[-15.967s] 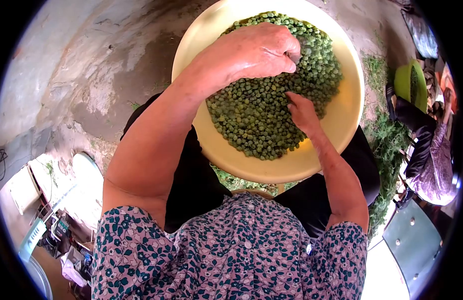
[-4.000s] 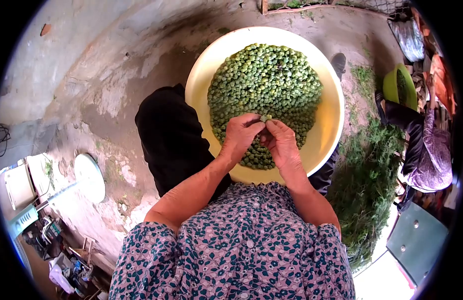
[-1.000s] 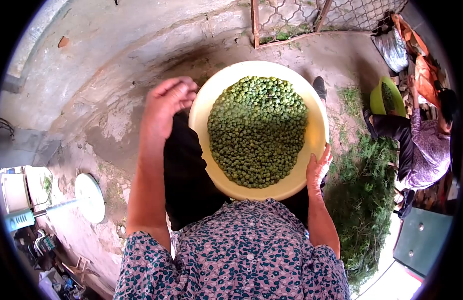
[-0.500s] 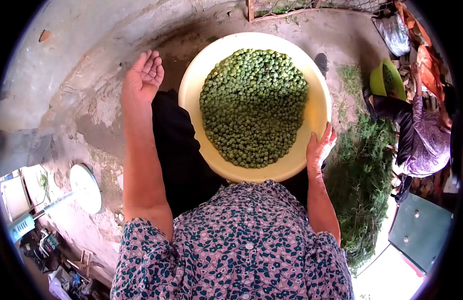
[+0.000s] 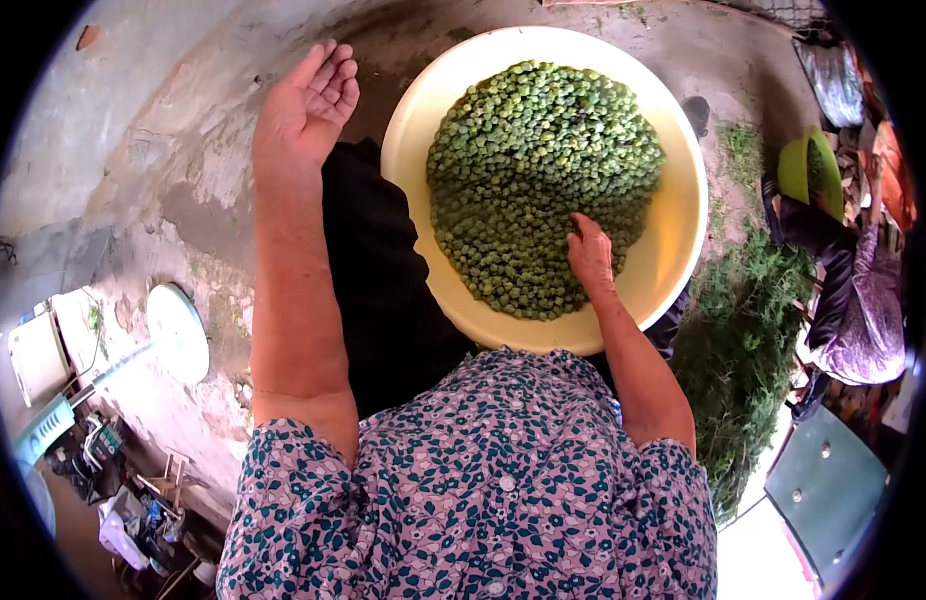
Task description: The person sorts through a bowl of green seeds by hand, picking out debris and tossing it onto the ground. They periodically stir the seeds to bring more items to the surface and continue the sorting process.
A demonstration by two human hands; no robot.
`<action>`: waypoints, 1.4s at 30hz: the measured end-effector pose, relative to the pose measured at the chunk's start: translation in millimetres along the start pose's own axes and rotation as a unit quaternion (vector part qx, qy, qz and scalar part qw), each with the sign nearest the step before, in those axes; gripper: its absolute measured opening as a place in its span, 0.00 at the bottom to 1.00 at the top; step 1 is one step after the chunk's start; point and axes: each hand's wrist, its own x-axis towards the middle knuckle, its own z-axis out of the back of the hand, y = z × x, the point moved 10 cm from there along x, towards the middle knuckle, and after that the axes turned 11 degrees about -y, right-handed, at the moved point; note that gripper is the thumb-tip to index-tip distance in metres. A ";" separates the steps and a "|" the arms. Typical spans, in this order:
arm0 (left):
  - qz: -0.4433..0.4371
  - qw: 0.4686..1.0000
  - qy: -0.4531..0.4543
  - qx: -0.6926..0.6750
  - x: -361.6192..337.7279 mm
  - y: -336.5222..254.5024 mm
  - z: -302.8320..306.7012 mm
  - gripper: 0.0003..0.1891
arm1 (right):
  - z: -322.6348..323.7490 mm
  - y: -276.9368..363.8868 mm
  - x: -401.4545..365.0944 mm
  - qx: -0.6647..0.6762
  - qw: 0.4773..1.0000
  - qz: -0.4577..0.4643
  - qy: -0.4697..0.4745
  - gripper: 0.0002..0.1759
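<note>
A large cream-yellow basin (image 5: 673, 270) sits over my lap, with a broad heap of small round green berries (image 5: 543, 130) inside. My right hand (image 5: 591, 258) is over the lower right part of the heap, its forefinger stretched towards the berries and the other fingers bent and partly hidden. Left of the basin, raised and apart from it, my left hand (image 5: 318, 100) is palm up with loosely curled fingers and nothing visible in it.
Cut green plants (image 5: 738, 370) lie on the ground at right. Beyond them a person in a purple patterned top (image 5: 863, 320) sits beside a lime-green tub (image 5: 828, 175). A pedestal fan (image 5: 178, 333) stands at left near a worn wall.
My right hand has left the basin's right rim and moved inward over the berries. The basin appears shifted up and right in view; my left hand stays raised, palm up.
</note>
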 end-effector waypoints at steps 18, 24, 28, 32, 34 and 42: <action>-0.010 0.999 0.027 0.020 -7.1 -2.0 -19.9 0.11 | -63.6 21.0 -14.9 -0.206 0.972 -0.067 0.086 0.32; -0.008 0.999 0.025 0.036 0.0 -0.6 -16.3 0.11 | -54.0 69.5 -54.3 -0.143 0.981 0.029 0.132 0.27; -0.013 0.999 0.014 0.031 1.2 -1.6 -12.5 0.10 | -40.2 93.1 -95.2 -0.178 0.946 0.126 0.242 0.24; -0.019 0.999 0.010 0.026 1.7 -3.2 -9.1 0.10 | 5.7 95.9 -111.9 -0.153 0.941 0.193 0.232 0.22; -0.016 0.999 0.011 0.027 0.6 -3.1 -10.3 0.10 | 25.0 80.8 -108.1 -0.146 0.942 0.166 0.254 0.21; -0.005 0.999 0.025 0.035 -0.4 -4.2 -15.2 0.11 | 97.5 -10.0 -0.8 -0.185 0.974 -0.125 -0.030 0.22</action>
